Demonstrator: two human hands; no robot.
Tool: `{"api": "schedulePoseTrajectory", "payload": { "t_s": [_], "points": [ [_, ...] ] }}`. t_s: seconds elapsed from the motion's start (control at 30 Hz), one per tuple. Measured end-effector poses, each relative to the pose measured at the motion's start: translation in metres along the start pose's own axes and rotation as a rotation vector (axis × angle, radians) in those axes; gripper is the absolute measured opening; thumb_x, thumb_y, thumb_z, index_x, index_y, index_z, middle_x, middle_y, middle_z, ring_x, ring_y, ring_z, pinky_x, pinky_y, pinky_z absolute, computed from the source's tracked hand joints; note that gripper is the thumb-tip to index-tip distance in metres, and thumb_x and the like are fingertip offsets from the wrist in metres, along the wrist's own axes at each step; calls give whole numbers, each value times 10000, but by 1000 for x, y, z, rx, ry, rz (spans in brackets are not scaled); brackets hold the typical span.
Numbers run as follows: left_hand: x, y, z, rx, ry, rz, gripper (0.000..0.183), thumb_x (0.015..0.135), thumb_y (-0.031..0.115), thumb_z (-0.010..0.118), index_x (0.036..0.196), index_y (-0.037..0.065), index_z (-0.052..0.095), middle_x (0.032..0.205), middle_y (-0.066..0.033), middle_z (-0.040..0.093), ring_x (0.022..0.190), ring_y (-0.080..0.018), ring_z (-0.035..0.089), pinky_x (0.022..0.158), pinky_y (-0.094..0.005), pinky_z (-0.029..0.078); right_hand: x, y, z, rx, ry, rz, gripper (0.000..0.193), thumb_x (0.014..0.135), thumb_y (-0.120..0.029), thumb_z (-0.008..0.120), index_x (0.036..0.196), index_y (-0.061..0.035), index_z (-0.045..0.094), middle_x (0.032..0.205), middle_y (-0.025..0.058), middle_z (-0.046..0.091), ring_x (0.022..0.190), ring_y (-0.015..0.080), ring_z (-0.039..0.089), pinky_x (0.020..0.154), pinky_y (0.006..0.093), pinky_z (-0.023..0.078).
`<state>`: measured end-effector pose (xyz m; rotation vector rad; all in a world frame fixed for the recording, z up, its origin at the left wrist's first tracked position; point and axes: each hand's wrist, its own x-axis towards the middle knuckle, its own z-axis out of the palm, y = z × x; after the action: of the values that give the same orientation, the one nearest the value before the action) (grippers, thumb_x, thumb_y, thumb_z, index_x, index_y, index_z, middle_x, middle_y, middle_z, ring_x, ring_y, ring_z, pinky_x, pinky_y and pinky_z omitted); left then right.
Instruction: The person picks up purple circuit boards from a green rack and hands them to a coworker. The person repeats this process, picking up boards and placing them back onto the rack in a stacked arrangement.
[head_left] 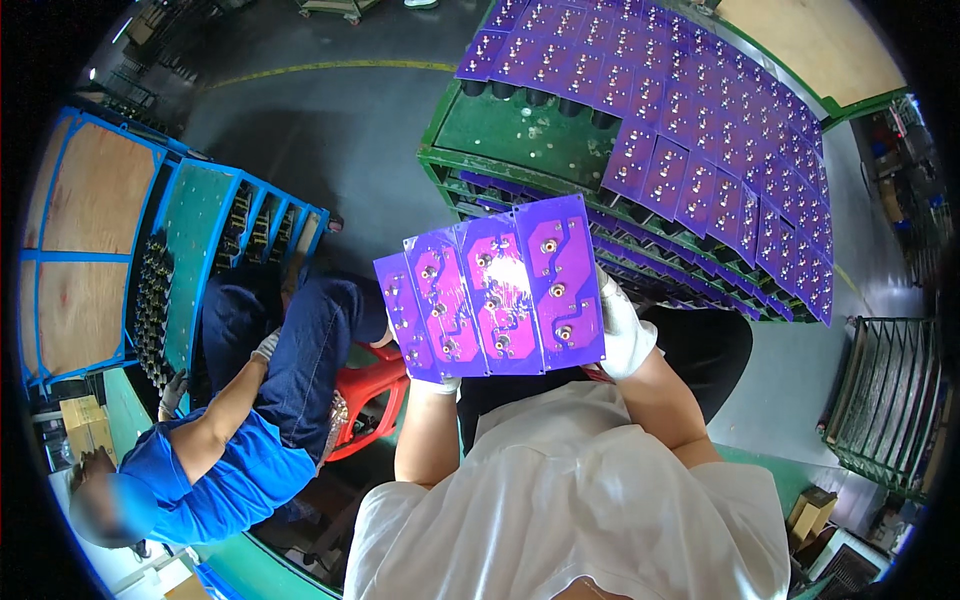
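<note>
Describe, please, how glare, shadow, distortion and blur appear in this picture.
Head view: a white glare washes out part of the purple panel; a darker shadow lies on the grey floor. Same head view: the yellow floor line bows toward the rim, and the corners go black; the co-worker's head is blurred.

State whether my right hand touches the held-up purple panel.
Touching: the head view shows your right hand gripping the purple panel at its right edge.
</note>
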<state>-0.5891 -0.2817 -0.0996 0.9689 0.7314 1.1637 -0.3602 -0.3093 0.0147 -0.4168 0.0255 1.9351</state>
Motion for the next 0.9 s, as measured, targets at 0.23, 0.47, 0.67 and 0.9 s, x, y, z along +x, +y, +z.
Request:
{"api": "schedulePoseTrajectory", "payload": {
  "t_s": [0.23, 0.47, 0.67, 0.9],
  "points": [
    [3, 7, 3, -568, -10, -21, 387, 1003, 292, 341, 1312, 80, 437, 1273, -85, 534, 1151, -231, 532, 963, -399, 461, -7, 8, 11, -397, -9, -227, 374, 902, -280, 613, 1215, -81, 566, 1172, 49, 614, 1031, 173, 602, 923, 370, 500],
    [-1, -3, -5, -506, -26, -83, 418, 997, 299, 371, 1351, 80, 400, 1328, -89, 482, 1199, -226, 484, 987, -404, 428, -1, 4, -2, -212, 54, -97, 362, 917, -287, 593, 1219, -89, 553, 1150, 43, 617, 1015, 171, 603, 901, 367, 511],
    [-2, 4, -3, -439, -11, -100, 427, 988, 281, 399, 1362, 76, 392, 1344, -92, 468, 1212, -221, 473, 997, -403, 418, -7, 18, -9, -705, 0, -441, 358, 933, -247, 576, 1243, -78, 515, 1123, 59, 601, 1004, 159, 583, 891, 342, 507],
    [-2, 16, 0, -303, 22, -35, 411, 972, 230, 435, 1350, 69, 411, 1328, -95, 490, 1196, -216, 495, 994, -395, 426, -5, 16, -31, -1224, -137, -503, 457, 981, -210, 409, 1379, 7, 347, 1286, 131, 515, 1149, 215, 517, 974, 359, 427]
  ]
}}
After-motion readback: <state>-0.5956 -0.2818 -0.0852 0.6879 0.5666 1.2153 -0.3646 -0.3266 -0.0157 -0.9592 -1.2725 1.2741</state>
